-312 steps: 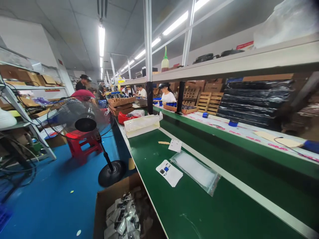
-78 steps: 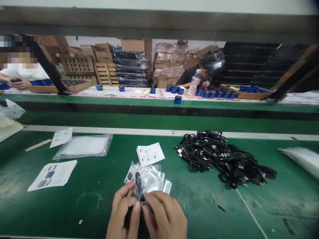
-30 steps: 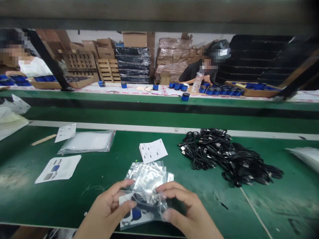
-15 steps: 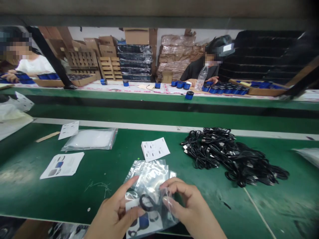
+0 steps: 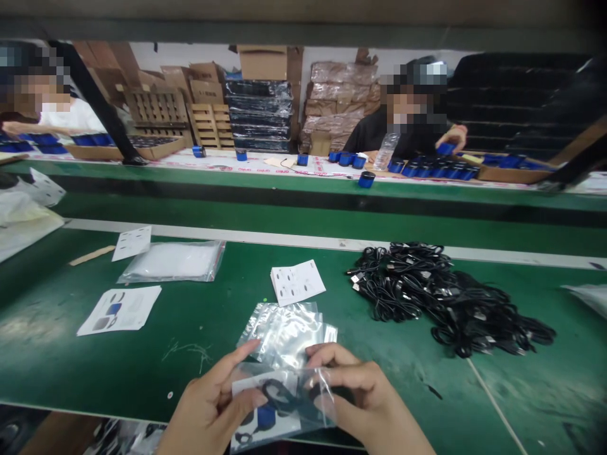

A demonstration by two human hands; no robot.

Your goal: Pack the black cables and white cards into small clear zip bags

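Observation:
Near the bench's front edge, a clear plastic bag (image 5: 284, 411) is held between both hands. It contains a printed card and a coiled black cable (image 5: 279, 393). My left hand (image 5: 220, 398) pinches the bag's left side, thumb over the card. My right hand (image 5: 355, 392) grips its upper right part, fingers partly behind the film. Just beyond the hands lie flat, shiny empty bags (image 5: 291, 328). Behind them is a stack of white printed sheets (image 5: 298, 282). A heap of bundled black cables (image 5: 441, 297) lies to the right.
On the green bench (image 5: 199, 379), printed cards (image 5: 119, 309), a filled plastic bag (image 5: 173, 260) and a wooden stick (image 5: 91, 255) lie left. Across it are two people, blue-and-black round items (image 5: 366, 179), a bottle (image 5: 386, 150) and cardboard trays (image 5: 512, 172).
The held bag is lifted and spread flatter between my hands, its upper edge now showing. Across the bench, the person at right has raised a hand with a blue item; the person at left leans forward.

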